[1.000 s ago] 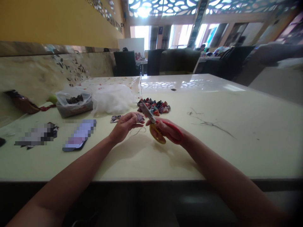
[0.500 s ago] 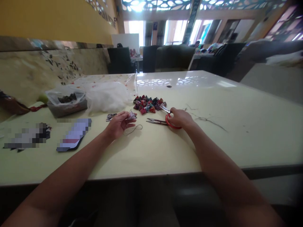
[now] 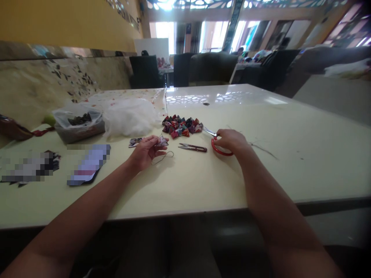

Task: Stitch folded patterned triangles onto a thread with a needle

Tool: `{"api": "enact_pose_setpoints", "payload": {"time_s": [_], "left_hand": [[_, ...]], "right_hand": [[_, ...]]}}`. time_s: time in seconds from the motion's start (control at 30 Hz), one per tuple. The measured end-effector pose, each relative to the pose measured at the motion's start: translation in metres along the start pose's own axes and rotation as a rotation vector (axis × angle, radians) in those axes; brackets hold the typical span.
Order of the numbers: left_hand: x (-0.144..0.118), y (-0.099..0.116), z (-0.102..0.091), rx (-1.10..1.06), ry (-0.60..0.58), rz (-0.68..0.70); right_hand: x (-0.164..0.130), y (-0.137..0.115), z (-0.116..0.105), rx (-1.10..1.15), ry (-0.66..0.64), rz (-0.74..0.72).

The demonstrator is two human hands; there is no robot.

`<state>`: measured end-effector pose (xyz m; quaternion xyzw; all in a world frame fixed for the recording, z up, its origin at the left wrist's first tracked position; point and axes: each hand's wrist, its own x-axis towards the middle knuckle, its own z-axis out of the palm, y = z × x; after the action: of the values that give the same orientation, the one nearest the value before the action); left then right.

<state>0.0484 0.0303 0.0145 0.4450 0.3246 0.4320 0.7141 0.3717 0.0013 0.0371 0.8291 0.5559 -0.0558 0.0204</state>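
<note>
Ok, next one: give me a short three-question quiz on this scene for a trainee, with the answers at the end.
1. What is the left hand holding?
2. True or false: the snips lie on the table, touched by neither hand.
3. The tips of the red-handled scissors are nearest to: A) the phone, B) the cluster of folded fabric pieces, C) the plastic tub?

Key: 1. A small fabric piece. 2. True. 3. B.

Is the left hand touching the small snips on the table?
Apart. The head view shows bare tabletop between the left hand and the snips.
</note>
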Motion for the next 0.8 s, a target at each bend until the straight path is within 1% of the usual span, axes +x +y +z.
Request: {"api": "enact_pose_setpoints", "payload": {"time_s": [0.13, 0.2, 0.23, 0.3, 0.33, 0.37, 0.4, 0.47, 0.5, 0.53, 0.57, 0.67, 0.73, 0.8], "left_hand": [[-0.003, -0.001, 0.004, 0.001, -0.015, 0.007], [-0.005, 0.000, 0.005, 0.004, -0.023, 0.011], [-0.005, 0.000, 0.006, 0.006, -0.027, 0.013], [-0.007, -0.001, 0.007, 0.016, -0.034, 0.017], [-0.007, -0.002, 0.007, 0.023, -0.038, 0.016], [-0.007, -0.003, 0.008, 0.032, -0.043, 0.015], [-0.008, -0.005, 0.009, 0.041, -0.050, 0.013], [-0.008, -0.009, 0.010, 0.057, -0.066, 0.014], [-0.008, -0.011, 0.011, 0.063, -0.076, 0.019], [-0.008, -0.013, 0.012, 0.070, -0.089, 0.024], [-0.008, -0.015, 0.012, 0.076, -0.106, 0.029], [-0.008, -0.018, 0.013, 0.103, -0.154, 0.021], [-0.007, -0.019, 0.012, 0.126, -0.164, 0.004], [-0.007, -0.018, 0.011, 0.149, -0.150, -0.002]], "right_hand": [[-0.004, -0.006, 0.000, -0.063, -0.068, 0.004], [-0.007, -0.009, -0.002, -0.083, -0.078, 0.019], [-0.009, -0.010, -0.003, -0.083, -0.052, 0.024], [-0.015, -0.015, -0.004, -0.019, 0.095, -0.011], [-0.019, -0.019, -0.004, 0.062, 0.183, -0.068], [-0.023, -0.025, -0.002, 0.191, 0.265, -0.159], [-0.028, -0.033, 0.002, 0.369, 0.270, -0.287], [-0.038, -0.052, 0.013, 0.738, 0.100, -0.586], [-0.042, -0.062, 0.020, 0.874, 0.005, -0.704], [-0.046, -0.072, 0.027, 0.986, -0.059, -0.771], [-0.050, -0.081, 0.034, 1.074, -0.080, -0.792], [-0.054, -0.097, 0.049, 1.194, -0.135, -0.736], [-0.054, -0.097, 0.051, 1.259, -0.179, -0.701], [-0.051, -0.093, 0.048, 1.318, -0.210, -0.687]]}}
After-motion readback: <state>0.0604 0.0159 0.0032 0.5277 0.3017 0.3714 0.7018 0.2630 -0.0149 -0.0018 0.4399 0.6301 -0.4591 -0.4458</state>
